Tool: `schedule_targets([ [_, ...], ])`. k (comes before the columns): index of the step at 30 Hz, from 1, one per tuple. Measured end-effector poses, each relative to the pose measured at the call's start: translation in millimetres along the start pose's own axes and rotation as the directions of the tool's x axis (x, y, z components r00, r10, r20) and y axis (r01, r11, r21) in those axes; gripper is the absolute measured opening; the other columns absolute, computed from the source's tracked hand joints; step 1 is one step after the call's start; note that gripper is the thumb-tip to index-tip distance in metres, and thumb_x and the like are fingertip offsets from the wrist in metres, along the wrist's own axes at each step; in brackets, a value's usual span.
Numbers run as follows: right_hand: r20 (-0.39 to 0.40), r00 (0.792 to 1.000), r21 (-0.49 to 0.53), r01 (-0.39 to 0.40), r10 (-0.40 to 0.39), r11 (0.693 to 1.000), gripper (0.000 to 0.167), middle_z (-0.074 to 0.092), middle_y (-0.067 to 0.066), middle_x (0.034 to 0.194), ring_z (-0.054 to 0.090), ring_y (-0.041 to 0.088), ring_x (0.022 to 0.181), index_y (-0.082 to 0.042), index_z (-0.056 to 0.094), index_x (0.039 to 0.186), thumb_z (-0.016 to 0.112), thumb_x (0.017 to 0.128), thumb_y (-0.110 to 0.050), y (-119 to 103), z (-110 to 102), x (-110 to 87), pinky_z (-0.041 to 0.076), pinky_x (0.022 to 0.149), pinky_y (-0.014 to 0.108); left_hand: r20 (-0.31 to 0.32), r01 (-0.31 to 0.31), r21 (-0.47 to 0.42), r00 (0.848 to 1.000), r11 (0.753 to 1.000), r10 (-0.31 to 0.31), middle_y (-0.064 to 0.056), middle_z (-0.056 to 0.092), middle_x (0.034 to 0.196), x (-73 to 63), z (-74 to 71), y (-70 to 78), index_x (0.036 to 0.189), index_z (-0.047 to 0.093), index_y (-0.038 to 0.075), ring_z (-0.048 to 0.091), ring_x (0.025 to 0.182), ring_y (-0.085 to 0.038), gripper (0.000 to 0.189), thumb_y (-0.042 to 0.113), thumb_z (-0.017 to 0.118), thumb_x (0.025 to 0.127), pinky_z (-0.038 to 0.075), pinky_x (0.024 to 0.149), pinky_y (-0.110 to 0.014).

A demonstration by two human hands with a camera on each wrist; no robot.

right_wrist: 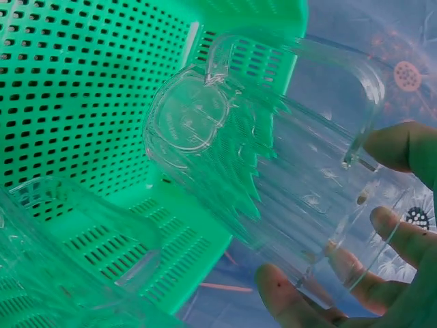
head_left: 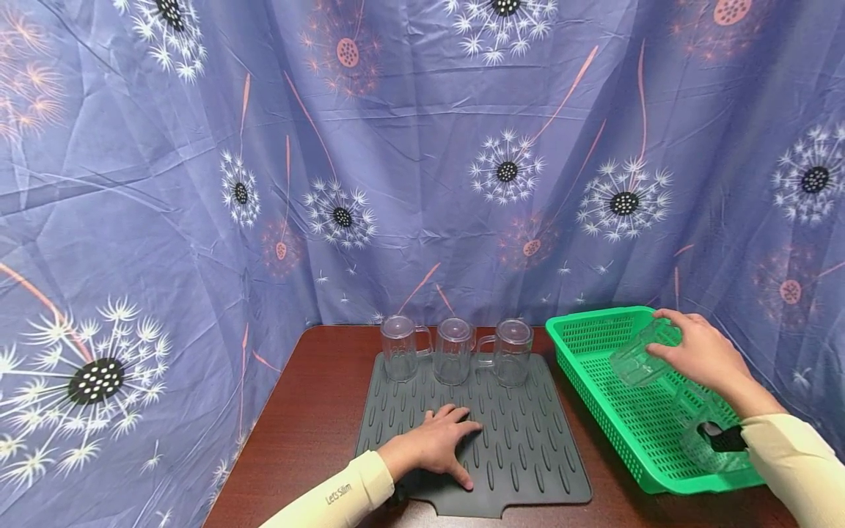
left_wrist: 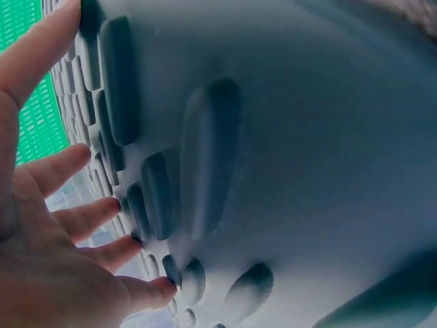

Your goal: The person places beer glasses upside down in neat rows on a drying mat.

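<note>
My right hand (head_left: 706, 352) grips a clear glass mug (head_left: 643, 358) near its rim and holds it tilted over the green basket. In the right wrist view the mug (right_wrist: 232, 164) has its base toward the basket and its handle uppermost, with fingertips around the rim end. My left hand (head_left: 439, 444) lies with fingers spread on the dark grey drying mat (head_left: 528, 440); in the left wrist view its fingertips touch the ridged surface. Three glass mugs, a left one (head_left: 400, 350), a middle one (head_left: 453, 352) and a right one (head_left: 512, 353), stand upside down along the mat's far edge.
The green plastic basket (head_left: 594, 400) stands right of the mat on the brown table (head_left: 297, 411). Inside its near part lies at least one more glass mug (head_left: 703, 440), partly behind my right wrist. A blue dandelion-print curtain (head_left: 422, 183) hangs behind the table.
</note>
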State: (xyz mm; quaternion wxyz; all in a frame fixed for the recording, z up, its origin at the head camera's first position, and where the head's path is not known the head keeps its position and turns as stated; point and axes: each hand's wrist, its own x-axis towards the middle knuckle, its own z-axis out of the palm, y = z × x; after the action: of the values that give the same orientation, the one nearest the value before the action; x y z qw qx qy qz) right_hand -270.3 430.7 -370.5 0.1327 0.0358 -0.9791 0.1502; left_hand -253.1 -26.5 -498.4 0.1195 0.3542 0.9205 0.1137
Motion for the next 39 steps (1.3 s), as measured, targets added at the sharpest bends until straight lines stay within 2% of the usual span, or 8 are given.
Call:
schedule_targets([
  [10, -0.095, 0.995, 0.008, 0.011, -0.010, 1.000, 0.065, 0.054, 0.034, 0.122, 0.054, 0.051, 0.105, -0.008, 0.048, 0.141, 0.070, 0.092, -0.045, -15.9, -8.9, -5.6, 0.041, 0.073, 0.065, 0.013, 0.004, -0.005, 1.000, 1.000, -0.003, -0.002, 0.039, 0.159, -0.5, -1.5, 0.8, 0.147, 0.052, 0.029, 0.031, 0.149, -0.028, 0.090, 0.056, 0.088, 0.068, 0.033, 0.111, -0.063],
  [20, -0.134, 0.991, 0.065, 0.005, 0.004, 0.998, 0.060, 0.053, 0.024, 0.120, 0.053, 0.038, 0.097, -0.014, 0.050, 0.141, 0.069, 0.093, -0.045, -36.9, -15.9, -12.7, 0.040, 0.068, 0.056, 0.020, 0.009, -0.009, 1.000, 1.000, -0.009, 0.000, 0.038, 0.160, -1.7, -1.6, -0.2, 0.147, 0.051, 0.031, 0.030, 0.149, -0.028, 0.090, 0.057, 0.087, 0.068, 0.032, 0.112, -0.063],
  [29, -0.171, 0.985, 0.116, 0.025, -0.005, 0.993, 0.058, 0.054, 0.026, 0.126, 0.062, 0.046, 0.100, -0.013, 0.051, 0.141, 0.071, 0.093, -0.039, -51.7, -17.9, -17.6, 0.042, 0.074, 0.061, 0.019, -0.011, -0.006, 1.000, 1.000, 0.011, -0.003, 0.038, 0.160, -2.1, -2.2, -1.1, 0.148, 0.051, 0.029, 0.031, 0.149, -0.030, 0.090, 0.056, 0.087, 0.069, 0.032, 0.112, -0.062],
  [35, -0.170, 0.985, 0.174, 0.037, -0.007, 0.984, 0.059, 0.054, 0.025, 0.128, 0.064, 0.051, 0.101, -0.013, 0.050, 0.143, 0.071, 0.094, -0.037, -60.6, -18.1, -21.2, 0.046, 0.072, 0.059, 0.018, -0.016, 0.000, 1.000, 1.000, 0.016, -0.003, 0.037, 0.161, -1.6, -1.8, -1.8, 0.148, 0.050, 0.030, 0.030, 0.149, -0.029, 0.090, 0.057, 0.086, 0.070, 0.032, 0.111, -0.061],
  [38, -0.163, 0.987, 0.206, 0.036, -0.002, 0.978, 0.060, 0.054, 0.025, 0.129, 0.065, 0.049, 0.100, -0.013, 0.049, 0.144, 0.071, 0.094, -0.038, -65.2, -17.7, -23.7, 0.049, 0.069, 0.055, 0.023, -0.013, -0.010, 1.000, 1.000, 0.014, -0.002, 0.037, 0.161, -1.7, -2.4, -1.9, 0.148, 0.050, 0.030, 0.029, 0.150, -0.029, 0.090, 0.057, 0.086, 0.070, 0.032, 0.112, -0.062],
  [39, -0.165, 0.986, 0.214, 0.036, 0.000, 0.976, 0.060, 0.055, 0.025, 0.128, 0.068, 0.044, 0.096, -0.013, 0.049, 0.144, 0.071, 0.094, -0.037, -66.6, -17.5, -24.4, 0.050, 0.068, 0.052, 0.025, -0.012, -0.012, 1.000, 1.000, 0.013, -0.002, 0.037, 0.161, -1.8, -2.6, -1.9, 0.148, 0.050, 0.031, 0.029, 0.150, -0.030, 0.089, 0.056, 0.086, 0.071, 0.032, 0.112, -0.062],
])
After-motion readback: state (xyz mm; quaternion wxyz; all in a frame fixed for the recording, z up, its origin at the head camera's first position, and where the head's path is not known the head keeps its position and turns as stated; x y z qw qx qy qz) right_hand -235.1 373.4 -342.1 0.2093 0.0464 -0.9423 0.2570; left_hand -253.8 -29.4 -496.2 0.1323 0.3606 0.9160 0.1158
